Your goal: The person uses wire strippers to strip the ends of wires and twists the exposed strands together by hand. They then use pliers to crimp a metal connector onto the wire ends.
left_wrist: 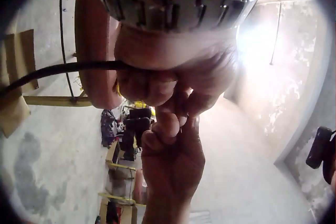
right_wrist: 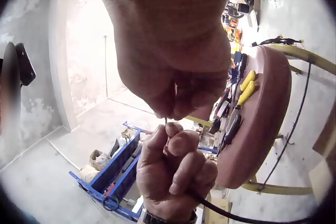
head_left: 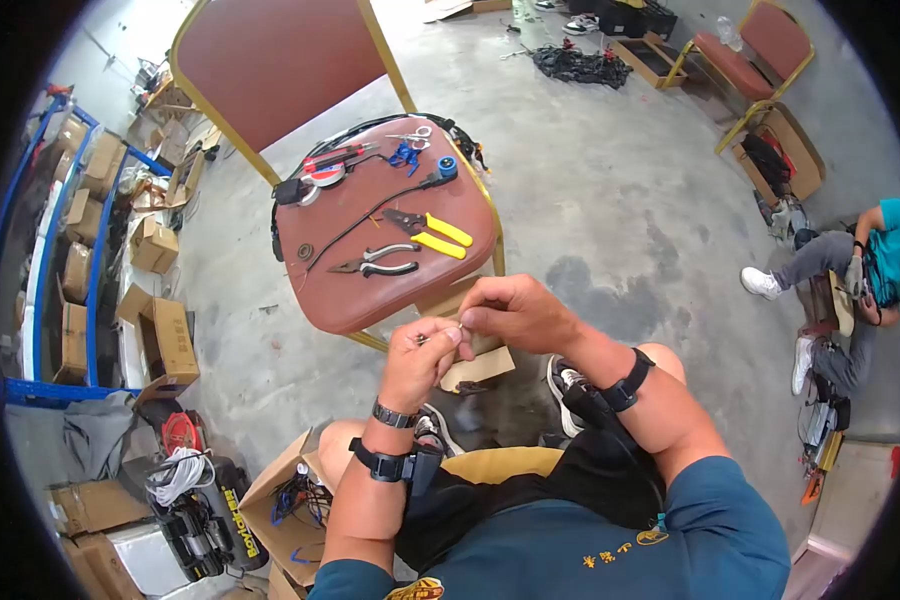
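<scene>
My left hand grips a black cable, which runs out past the curled fingers in both wrist views. Fingertips of my right hand meet those of the left and pinch a thin wire end, mostly hidden by the fingers. Both hands are in front of the chair seat. On the seat lie yellow-handled wire strippers, pliers, scissors, a blue tape roll, a black cord and red-handled tools.
Blue shelving with cardboard boxes stands at the left. An open carton of wires and a black machine sit at lower left. Another person sits at the right, below a second chair farther back.
</scene>
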Demonstrator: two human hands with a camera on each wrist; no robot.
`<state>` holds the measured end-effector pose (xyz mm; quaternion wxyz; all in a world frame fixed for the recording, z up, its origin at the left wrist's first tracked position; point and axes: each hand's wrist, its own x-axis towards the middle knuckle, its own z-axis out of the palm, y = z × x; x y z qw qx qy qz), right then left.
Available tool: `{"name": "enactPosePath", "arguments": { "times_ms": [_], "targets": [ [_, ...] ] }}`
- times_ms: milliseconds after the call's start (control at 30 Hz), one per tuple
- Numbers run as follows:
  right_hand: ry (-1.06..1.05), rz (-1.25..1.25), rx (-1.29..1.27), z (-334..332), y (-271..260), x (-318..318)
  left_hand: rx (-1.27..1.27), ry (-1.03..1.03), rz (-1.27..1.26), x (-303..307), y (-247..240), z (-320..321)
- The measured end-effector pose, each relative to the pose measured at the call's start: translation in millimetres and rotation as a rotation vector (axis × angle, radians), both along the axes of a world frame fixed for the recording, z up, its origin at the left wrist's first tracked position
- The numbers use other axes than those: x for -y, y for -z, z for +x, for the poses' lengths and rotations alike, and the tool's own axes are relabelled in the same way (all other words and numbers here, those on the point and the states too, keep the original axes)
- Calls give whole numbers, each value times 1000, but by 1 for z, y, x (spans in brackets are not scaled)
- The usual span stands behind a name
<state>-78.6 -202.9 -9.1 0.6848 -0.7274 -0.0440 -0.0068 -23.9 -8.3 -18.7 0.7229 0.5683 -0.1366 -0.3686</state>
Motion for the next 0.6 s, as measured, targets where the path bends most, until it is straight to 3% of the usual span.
{"name": "enactPosePath", "arguments": {
  "times_ms": [233,600],
  "targets": [
    [76,-250,107,-1,-13,-5,85,-32,15,-6,8,0],
    [114,-132,54,3,5,-8,191,-119,130,-7,4,-2]
  ]
}}
